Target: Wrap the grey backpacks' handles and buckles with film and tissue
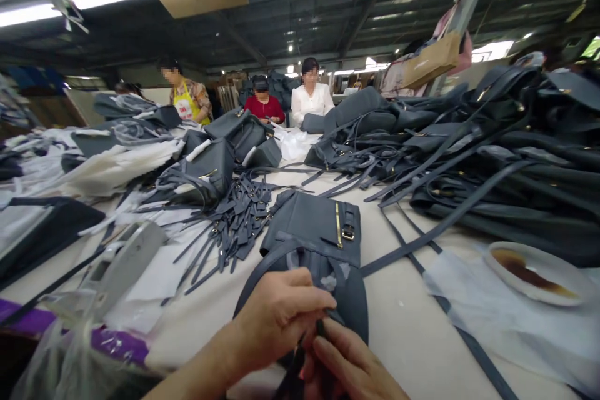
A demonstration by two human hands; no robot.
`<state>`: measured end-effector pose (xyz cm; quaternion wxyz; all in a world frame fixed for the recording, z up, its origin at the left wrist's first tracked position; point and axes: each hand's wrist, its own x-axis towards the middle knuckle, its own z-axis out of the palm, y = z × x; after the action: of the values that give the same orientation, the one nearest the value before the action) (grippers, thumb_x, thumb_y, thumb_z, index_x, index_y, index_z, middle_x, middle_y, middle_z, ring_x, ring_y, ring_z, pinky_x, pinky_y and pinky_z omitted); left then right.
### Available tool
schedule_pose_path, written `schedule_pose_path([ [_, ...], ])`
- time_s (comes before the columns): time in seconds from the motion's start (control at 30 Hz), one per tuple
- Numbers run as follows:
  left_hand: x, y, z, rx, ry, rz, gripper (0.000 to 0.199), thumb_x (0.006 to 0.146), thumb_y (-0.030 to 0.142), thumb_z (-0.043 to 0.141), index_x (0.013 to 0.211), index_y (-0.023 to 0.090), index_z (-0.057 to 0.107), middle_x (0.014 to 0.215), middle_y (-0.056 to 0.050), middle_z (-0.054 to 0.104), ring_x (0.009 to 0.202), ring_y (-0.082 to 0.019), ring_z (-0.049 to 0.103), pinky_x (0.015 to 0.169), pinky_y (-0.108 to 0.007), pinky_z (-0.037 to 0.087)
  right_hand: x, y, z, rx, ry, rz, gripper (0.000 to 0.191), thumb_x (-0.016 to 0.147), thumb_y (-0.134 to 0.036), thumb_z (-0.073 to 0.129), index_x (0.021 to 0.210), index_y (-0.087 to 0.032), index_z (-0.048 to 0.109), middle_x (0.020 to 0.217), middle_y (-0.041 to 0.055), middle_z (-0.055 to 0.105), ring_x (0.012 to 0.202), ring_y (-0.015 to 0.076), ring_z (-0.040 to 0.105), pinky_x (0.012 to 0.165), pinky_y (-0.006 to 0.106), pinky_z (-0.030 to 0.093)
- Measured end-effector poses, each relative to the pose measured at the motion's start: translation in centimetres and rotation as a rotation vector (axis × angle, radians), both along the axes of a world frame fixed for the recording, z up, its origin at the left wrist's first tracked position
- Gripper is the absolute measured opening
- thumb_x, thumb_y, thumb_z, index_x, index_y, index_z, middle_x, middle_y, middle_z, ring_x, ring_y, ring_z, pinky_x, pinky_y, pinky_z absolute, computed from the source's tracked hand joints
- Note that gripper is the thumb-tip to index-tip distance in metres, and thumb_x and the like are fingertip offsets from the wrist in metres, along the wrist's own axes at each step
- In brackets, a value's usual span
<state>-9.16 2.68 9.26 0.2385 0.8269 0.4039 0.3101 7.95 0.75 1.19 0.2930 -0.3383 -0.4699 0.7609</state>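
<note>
The bag (309,225) lies longways, buckle (348,232) end away, just past the hands (279,309); both curl nearly closed. The right hand (349,359) pinches a strap (294,372); the left, I can't tell.

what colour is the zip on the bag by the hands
Gold; the zip on the dark blue-grey bag shows in the head view.

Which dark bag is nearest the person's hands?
The central foreground bag, gold zip and buckle facing up: the left hand and right hand are at its near end; other dark bags lie farther off.
</note>
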Motion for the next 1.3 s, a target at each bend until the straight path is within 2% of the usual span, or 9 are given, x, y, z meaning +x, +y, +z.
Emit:
schedule_pose_path([
  [0.1,0.3,-2.9,-3.2,-0.078,-0.032,0.036,0.031,0.095,0.021,0.047,0.102,0.019,0.076,0.079,-0.007,0.061,0.069,-0.016,0.057,0.061,-0.024,0.044,0.8,-1.4,-1.4,0.039,-0.039,0.089,0.046,0.076,-0.063,0.069,0.089,-0.018,0.07,0.074,0.0,0.065,0.062,0.0112,0.06,0.057,0.02,0.047],
  [0.23,0.8,-5.4,-6.5,-0.192,-0.31,0.158,0.028,0.089,0.016,0.053,0.108,0.02,0.073,0.095,-0.009,0.063,0.085,-0.018,0.062,0.076,-0.026,0.05,0.3,-2.5,-2.2,0.036,-0.047,0.037,0.043,0.078,-0.06,0.068,0.085,-0.017,0.071,0.068,-0.0024,0.059,0.056,0.0084,0.052,0.051,0.017,0.042],
  [0.3,1.0,-6.1,-7.1,-0.255,-0.433,0.239,0.025,0.088,0.02,0.055,0.104,0.021,0.073,0.097,-0.008,0.062,0.088,-0.02,0.063,0.078,-0.028,0.051,0.2,-2.8,-2.0,0.007,-0.056,-0.03,0.039,0.079,-0.055,0.07,0.081,-0.016,0.071,0.066,-0.0023,0.059,0.055,0.0088,0.051,0.052,0.018,0.043],
  [0.43,1.1,-6.7,-7.6,-0.519,-0.634,0.429,0.013,0.084,0.029,0.062,0.086,0.018,0.069,0.078,-0.002,0.06,0.063,-0.012,0.058,0.056,-0.022,0.047,0.3,-3.1,-1.1,-0.04,-0.002,-0.128,0.032,0.074,-0.044,0.077,0.093,-0.018,0.076,0.072,0.0002,0.068,0.055,0.0085,0.053,0.053,0.018,0.043],
  [0.57,1.1,-6.6,-7.8,-0.764,-0.831,0.424,0.029,0.073,0.027,0.073,0.092,0.02,0.053,0.064,0.005,0.059,0.052,-0.01,0.056,0.049,-0.019,0.042,0.5,-3.1,-1.7,-0.091,0.052,-0.167,0.038,0.071,-0.042,0.082,0.099,-0.018,0.074,0.076,0.0031,0.072,0.06,0.0115,0.061,0.052,0.018,0.043],
  [0.83,1.3,-6.5,-8.1,-0.886,-0.746,0.425,0.031,0.067,0.024,0.071,0.093,0.015,0.058,0.054,0.007,0.058,0.044,-0.009,0.053,0.048,-0.02,0.043,0.2,-3.1,-4.1,-0.018,0.025,-0.336,0.043,0.071,-0.041,0.082,0.104,-0.017,0.067,0.067,-0.0025,0.066,0.054,0.0098,0.059,0.049,0.019,0.048],
  [1.13,1.5,-5.9,-8.1,-0.922,-0.528,0.409,0.016,0.07,0.031,0.061,0.075,0.016,0.057,0.052,0.005,0.051,0.044,-0.008,0.043,0.044,-0.02,0.036,-0.3,-3.6,-4.2,0.112,-0.051,-0.373,0.055,0.077,-0.027,0.073,0.129,-0.021,0.054,0.068,-0.0067,0.06,0.055,0.0112,0.061,0.055,0.024,0.054],
  [1.2,1.9,-5.8,-8.2,-0.866,-0.468,0.407,0.011,0.071,0.028,0.057,0.075,0.017,0.056,0.055,0.006,0.049,0.047,-0.009,0.043,0.046,-0.021,0.036,-0.2,-3.6,-4.3,0.124,-0.057,-0.377,0.054,0.078,-0.027,0.071,0.129,-0.02,0.053,0.071,-0.0058,0.06,0.055,0.0104,0.059,0.052,0.022,0.051],
  [1.3,2.6,-6.0,-8.5,-0.607,-0.302,0.492,0.005,0.074,0.022,0.052,0.07,0.018,0.053,0.064,0.003,0.05,0.057,-0.012,0.045,0.051,-0.022,0.036,0.0,-3.4,-4.5,0.115,-0.044,-0.395,0.046,0.079,-0.028,0.071,0.122,-0.02,0.056,0.074,-0.0044,0.06,0.06,0.0107,0.058,0.054,0.021,0.05],
])
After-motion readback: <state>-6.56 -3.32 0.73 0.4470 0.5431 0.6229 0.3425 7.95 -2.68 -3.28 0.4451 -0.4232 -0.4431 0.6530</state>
